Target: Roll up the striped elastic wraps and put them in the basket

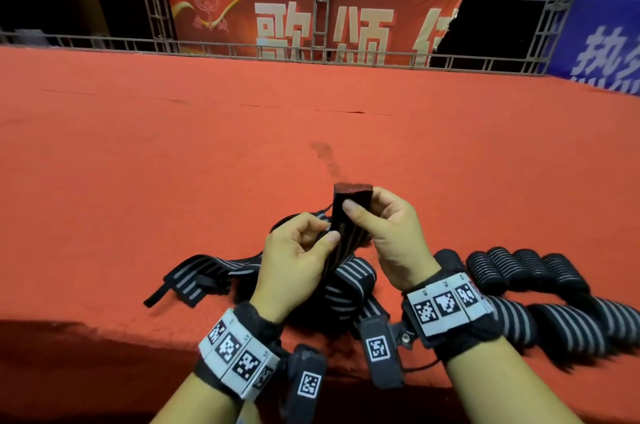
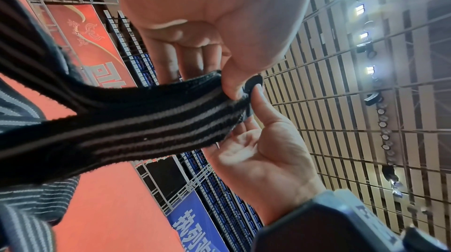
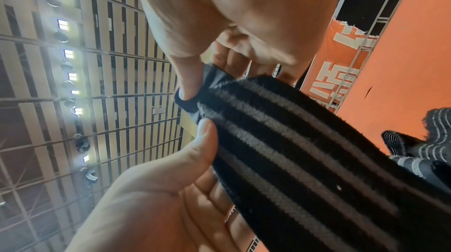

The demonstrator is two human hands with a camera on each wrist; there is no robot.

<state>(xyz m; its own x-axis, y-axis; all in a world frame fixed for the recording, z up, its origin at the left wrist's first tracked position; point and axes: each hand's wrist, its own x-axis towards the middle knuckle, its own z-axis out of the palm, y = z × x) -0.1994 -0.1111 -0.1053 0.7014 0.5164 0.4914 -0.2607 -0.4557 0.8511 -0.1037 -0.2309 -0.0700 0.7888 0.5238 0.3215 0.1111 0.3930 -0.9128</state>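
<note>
Above near edge of red surface (image 1: 207, 146): striped wrap (image 1: 346, 233) held upright, one end up, rest trailing into loose pile of wraps (image 1: 207, 276) below. Left hand (image 1: 294, 257) grip closed, thumb and forefinger pinching wrap's left edge. Right hand (image 1: 384, 233) grip closed, thumb pressing wrap near top. Rolled wraps (image 1: 526, 271) in row just right of right wrist.

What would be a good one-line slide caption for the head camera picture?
Both hands, left hand and right hand, pinch the end of a striped wrap above the red table.
</note>
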